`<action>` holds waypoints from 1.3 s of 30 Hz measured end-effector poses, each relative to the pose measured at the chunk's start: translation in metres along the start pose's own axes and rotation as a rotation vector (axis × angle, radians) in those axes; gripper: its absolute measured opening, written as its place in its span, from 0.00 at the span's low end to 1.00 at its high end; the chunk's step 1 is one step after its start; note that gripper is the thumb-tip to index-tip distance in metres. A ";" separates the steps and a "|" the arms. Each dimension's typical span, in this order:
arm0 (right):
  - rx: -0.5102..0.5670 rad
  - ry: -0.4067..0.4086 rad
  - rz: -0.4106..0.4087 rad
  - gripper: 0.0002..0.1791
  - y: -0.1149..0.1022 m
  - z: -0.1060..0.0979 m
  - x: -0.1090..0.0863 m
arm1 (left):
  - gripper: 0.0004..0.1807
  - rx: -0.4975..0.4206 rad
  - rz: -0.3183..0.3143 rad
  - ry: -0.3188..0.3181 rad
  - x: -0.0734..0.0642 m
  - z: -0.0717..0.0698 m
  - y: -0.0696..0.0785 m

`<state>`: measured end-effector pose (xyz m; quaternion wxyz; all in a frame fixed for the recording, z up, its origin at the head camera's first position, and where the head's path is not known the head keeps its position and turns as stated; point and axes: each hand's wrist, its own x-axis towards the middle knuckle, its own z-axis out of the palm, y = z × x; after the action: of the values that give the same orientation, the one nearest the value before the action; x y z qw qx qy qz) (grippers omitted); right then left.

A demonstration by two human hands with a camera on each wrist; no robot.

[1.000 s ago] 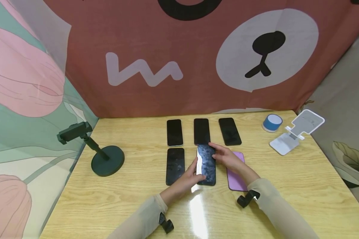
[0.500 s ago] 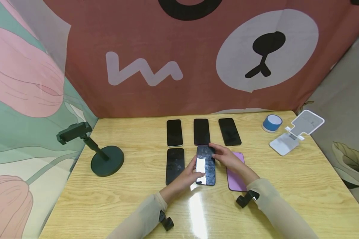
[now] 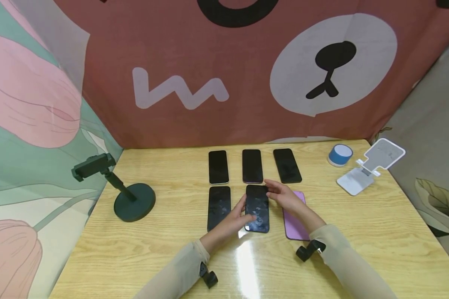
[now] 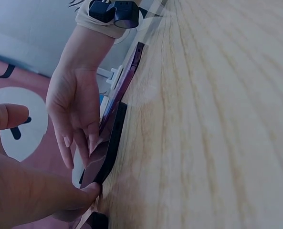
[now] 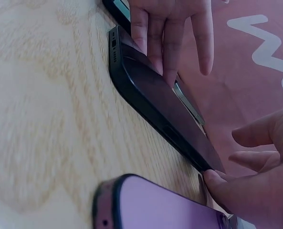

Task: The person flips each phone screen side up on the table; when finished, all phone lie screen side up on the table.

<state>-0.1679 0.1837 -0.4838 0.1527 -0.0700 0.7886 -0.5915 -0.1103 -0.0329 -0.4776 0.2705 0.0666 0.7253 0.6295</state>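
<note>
A black-screened smartphone (image 3: pixel 260 207) lies face up on the wooden table, in the middle of the front row. Along its left edge, the fingers of my left hand (image 3: pixel 228 226) are straight, with the thumb above the screen. My right hand (image 3: pixel 286 198) is at its far right corner, with relaxed fingers; in the right wrist view one fingertip (image 5: pixel 213 176) meets the corner. Partly under the right hand's wrist lies a purple phone (image 3: pixel 293 224), back up. Another dark phone (image 3: pixel 219 203) is left of the middle one, partly covered by the left hand.
Behind, three black-screened phones (image 3: pixel 252 166) form a back row. A dark phone stand (image 3: pixel 134 201) is at the left. On the right stand a blue and white cylinder (image 3: pixel 340 155) and a white folding stand (image 3: pixel 355 181). A printed cloth (image 3: pixel 247 120) hangs behind the table.
The far end of the middle phone has come down and slightly nearer, and the bright reflection on its screen has shrunk. My right fingertips have shifted slightly right; my left hand is nearly still.
</note>
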 end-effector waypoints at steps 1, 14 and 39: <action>0.005 0.000 0.001 0.29 0.000 0.000 0.000 | 0.47 -0.001 0.001 -0.002 0.000 0.000 0.000; 0.083 0.020 -0.026 0.27 0.001 -0.006 -0.004 | 0.48 0.059 0.083 0.030 0.011 0.000 0.000; 0.015 0.072 -0.014 0.28 0.010 -0.067 -0.029 | 0.44 0.349 0.288 -0.008 0.031 0.056 0.021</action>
<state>-0.1617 0.2560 -0.4721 0.1206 -0.0530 0.7885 -0.6008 -0.1154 0.0339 -0.4703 0.1654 0.2177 0.8051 0.5265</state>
